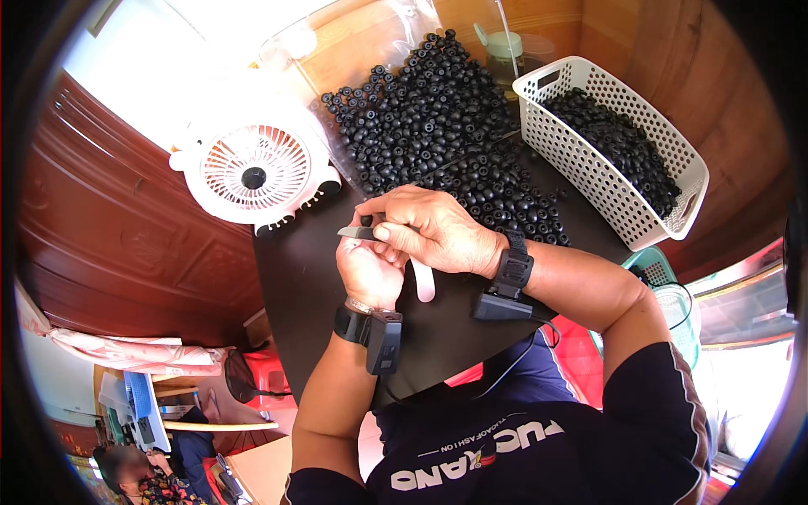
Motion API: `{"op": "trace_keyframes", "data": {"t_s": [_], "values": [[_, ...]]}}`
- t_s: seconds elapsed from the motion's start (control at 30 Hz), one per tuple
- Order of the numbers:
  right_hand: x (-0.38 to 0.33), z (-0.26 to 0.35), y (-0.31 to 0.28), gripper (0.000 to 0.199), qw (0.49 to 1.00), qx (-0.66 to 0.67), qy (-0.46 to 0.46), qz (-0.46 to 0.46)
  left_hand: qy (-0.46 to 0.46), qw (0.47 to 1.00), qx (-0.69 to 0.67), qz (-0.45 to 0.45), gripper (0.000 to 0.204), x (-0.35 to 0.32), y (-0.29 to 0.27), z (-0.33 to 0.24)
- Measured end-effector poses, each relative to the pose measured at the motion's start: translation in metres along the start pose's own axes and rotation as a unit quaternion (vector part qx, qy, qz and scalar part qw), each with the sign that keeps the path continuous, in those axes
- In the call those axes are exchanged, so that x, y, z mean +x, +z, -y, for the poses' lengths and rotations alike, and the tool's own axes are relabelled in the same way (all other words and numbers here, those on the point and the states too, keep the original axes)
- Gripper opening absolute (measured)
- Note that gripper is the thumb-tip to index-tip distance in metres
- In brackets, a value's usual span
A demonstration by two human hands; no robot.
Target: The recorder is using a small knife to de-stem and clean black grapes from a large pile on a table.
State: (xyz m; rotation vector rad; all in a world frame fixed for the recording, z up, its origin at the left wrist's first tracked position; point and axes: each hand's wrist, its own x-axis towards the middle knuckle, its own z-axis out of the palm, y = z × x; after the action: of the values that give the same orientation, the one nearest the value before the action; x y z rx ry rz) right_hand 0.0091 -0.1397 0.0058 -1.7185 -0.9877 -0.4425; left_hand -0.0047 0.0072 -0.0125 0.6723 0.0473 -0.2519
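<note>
My two hands meet over the near part of a dark work board [311,286]. My right hand [429,231] grips a small knife with a pale handle [423,282]; its grey blade [356,232] points left. My left hand [370,269] sits under it, fingers closed around a small black round part [367,220] that is mostly hidden. Just beyond my hands lies a big heap of small black round parts [429,118] on the board. Each wrist carries a black band with a small device.
A white perforated basket [581,160] at the right holds more black parts. A small white fan [252,168] stands at the board's left edge. A lidded jar [505,50] sits at the back. Another person is seated at the lower left.
</note>
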Motion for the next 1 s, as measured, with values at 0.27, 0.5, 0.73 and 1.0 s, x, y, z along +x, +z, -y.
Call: {"op": "trace_keyframes", "data": {"t_s": [0.27, 0.5, 0.73, 1.0], "values": [[0.003, 0.000, -0.008, 0.023, 0.986, 0.093, 0.131, -0.047, 0.077, 0.995, 0.017, -0.055, 0.036, -0.007, 0.000, -0.014], [0.009, -0.037, -0.019, 0.031, 0.922, 0.214, 0.252, -0.203, 0.301, 0.936, 0.179, 0.037, 0.037, -0.015, 0.057, -0.051], [0.005, -0.043, -0.018, 0.023, 0.939, 0.147, 0.225, -0.217, 0.072, 0.909, 0.388, 0.136, 0.035, 0.054, 0.191, 0.021], [0.009, -0.081, -0.006, 0.011, 0.927, 0.252, 0.015, -0.279, 0.041, 0.872, 0.441, 0.210, 0.029, 0.045, 0.207, 0.048]]}}
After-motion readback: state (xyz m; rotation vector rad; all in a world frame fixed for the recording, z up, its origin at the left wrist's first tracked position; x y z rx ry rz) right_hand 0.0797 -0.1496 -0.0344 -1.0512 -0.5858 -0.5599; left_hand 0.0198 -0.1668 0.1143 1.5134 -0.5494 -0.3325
